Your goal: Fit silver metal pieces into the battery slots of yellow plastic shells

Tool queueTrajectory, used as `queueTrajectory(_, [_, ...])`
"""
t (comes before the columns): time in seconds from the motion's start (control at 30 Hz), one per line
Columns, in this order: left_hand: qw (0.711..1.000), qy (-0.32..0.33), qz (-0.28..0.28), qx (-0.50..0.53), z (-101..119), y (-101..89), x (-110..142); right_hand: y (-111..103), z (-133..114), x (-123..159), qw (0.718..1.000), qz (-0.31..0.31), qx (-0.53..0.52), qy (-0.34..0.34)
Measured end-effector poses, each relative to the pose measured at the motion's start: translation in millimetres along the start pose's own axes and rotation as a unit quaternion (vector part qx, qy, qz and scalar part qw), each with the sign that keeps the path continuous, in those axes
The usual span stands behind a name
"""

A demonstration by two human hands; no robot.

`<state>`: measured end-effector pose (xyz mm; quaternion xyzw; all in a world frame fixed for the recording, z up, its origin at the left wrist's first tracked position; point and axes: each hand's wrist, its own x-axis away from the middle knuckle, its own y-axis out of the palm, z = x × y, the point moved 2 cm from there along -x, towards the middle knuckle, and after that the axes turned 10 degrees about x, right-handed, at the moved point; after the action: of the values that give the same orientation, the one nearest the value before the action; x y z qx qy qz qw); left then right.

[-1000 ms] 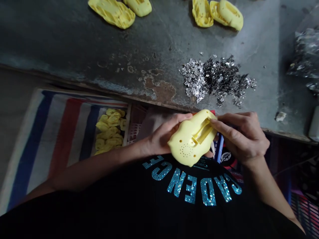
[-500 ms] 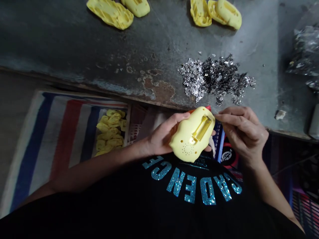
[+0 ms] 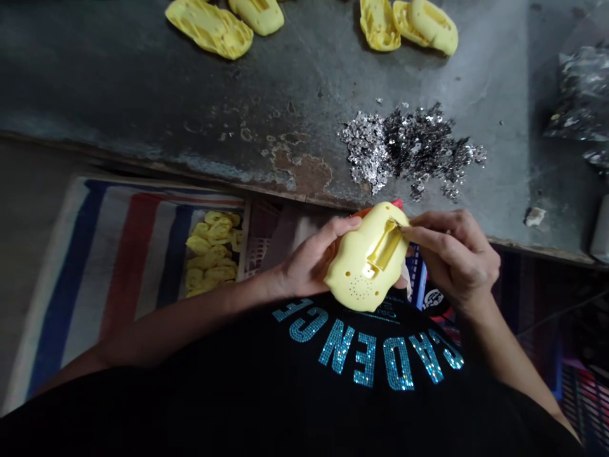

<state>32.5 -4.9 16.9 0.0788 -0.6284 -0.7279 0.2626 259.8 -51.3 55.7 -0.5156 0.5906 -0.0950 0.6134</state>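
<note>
My left hand (image 3: 318, 254) is wrapped round a pale yellow plastic shell (image 3: 354, 260), its thumb on the near edge and its fingers underneath. The shell has a long battery slot, screw holes and a round patch of small speaker holes facing up. My right hand (image 3: 454, 254) pinches at the slot's upper end, thumb and forefinger together; what sits between the fingertips is too small to make out. Beyond the shell, a heap of small shiny metal pieces (image 3: 413, 149) lies on the worn grey table (image 3: 166, 120).
More yellow shells (image 3: 209, 28) lie along the table's far side, with another group of shells (image 3: 425, 25) further right. A clear bag of metal pieces (image 3: 583, 95) is at the right. Below the table edge, yellow parts (image 3: 212, 254) fill a container beside a striped sheet (image 3: 124, 266).
My right hand has moved left and slightly down, from the shell's edge to its slot. My left hand keeps the shell in nearly the same place.
</note>
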Motion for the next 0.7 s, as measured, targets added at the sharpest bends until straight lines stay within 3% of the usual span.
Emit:
queueTrajectory(0.17, [1.000,-0.002,-0.003,-0.021,-2,0.7,0,1,-4,-1,1.000,-0.009,-0.013,0.004])
queueTrajectory(0.37, [0.999,0.002,0.008,-0.041,0,0.4,0,-7,-2,-17,0.993,-0.008,-0.083,0.081])
queueTrajectory(0.53, [0.997,0.007,0.005,-0.070,-2,3.0,0,-5,-3,-21,0.996,-0.037,-0.061,0.058])
queueTrajectory(0.7, [0.994,0.057,0.035,-0.089,-6,7.1,-1,1,-6,-14,0.999,-0.038,0.005,-0.006])
